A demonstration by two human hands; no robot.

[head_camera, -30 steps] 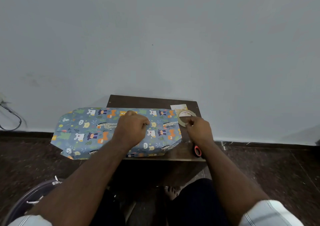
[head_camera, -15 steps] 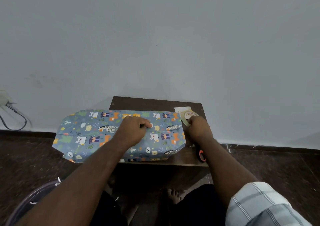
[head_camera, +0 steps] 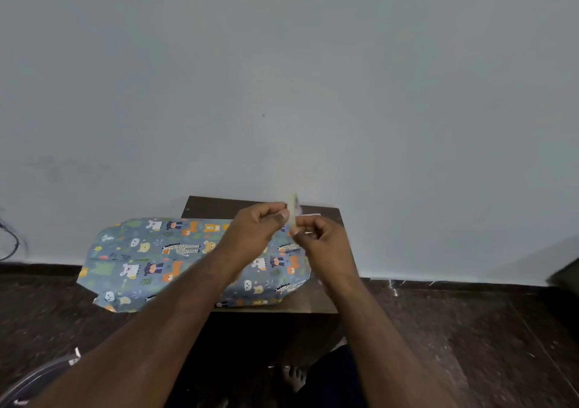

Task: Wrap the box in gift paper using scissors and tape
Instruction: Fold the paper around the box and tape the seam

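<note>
Both hands are up above the small dark wooden table [head_camera: 313, 301]. The left hand [head_camera: 250, 232] has its fingers curled, thumb tip pressed to the tape roll [head_camera: 292, 211], which stands edge-on between the two hands. The right hand [head_camera: 326, 244] pinches the roll's lower edge, fingers curled in close. Motion blur smears the roll, so its detail is hard to read. Beneath the hands lies the box wrapped in blue animal-print gift paper [head_camera: 150, 260], flat on the table, its left end overhanging the table's edge. A grey wall [head_camera: 282, 78] rises at the far side; dark floor [head_camera: 470, 329] to the right.
</note>
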